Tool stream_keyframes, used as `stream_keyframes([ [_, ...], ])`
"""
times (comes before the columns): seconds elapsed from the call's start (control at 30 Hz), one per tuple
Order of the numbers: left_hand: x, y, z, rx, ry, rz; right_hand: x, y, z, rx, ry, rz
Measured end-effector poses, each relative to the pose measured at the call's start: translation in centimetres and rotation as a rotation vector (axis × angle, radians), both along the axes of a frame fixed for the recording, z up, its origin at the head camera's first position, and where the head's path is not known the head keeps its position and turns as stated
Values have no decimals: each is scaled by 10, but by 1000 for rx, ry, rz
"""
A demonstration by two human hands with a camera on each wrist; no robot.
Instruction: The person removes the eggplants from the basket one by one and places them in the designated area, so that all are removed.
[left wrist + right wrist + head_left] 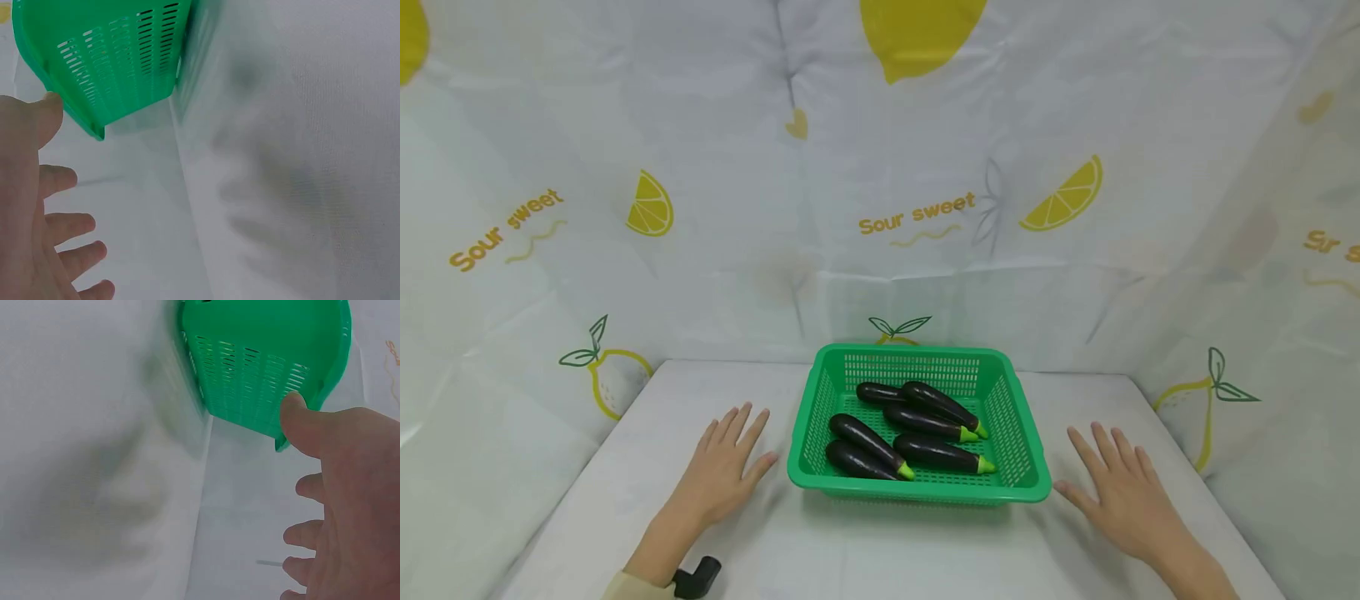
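Note:
A green plastic basket [917,492] with slotted walls stands on the white table, in the middle of the head view. Several dark purple eggplants [936,452] with bright green stem ends lie inside it, some partly overlapping. My left hand [722,471] is left of the basket, fingers spread and straight, holding nothing. On the other side, my right hand [1123,496] is spread out too, its thumb near the basket's front right corner. Both wrist views show the basket's outer wall [119,62] beyond the thumb; whether the right thumb touches it I cannot tell.
A white cloth printed with lemons and lettering hangs behind and at both sides of the table [910,558]. The basket's back rim is close to the rear cloth [737,292]. A black device [697,577] is on my left wrist beside a pale sleeve [632,587].

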State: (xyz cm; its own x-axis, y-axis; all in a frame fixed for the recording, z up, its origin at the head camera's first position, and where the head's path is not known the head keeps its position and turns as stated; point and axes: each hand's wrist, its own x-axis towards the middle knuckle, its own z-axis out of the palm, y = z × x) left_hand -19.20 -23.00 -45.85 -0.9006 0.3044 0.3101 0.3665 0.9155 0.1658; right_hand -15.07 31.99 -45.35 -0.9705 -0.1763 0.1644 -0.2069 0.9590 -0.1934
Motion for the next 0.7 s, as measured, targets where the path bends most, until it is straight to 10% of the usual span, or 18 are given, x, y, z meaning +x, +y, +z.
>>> stream_keyframes([
  [0.7,-14,15,8,137,320,-146,-5,-17,38,-62,160,71],
])
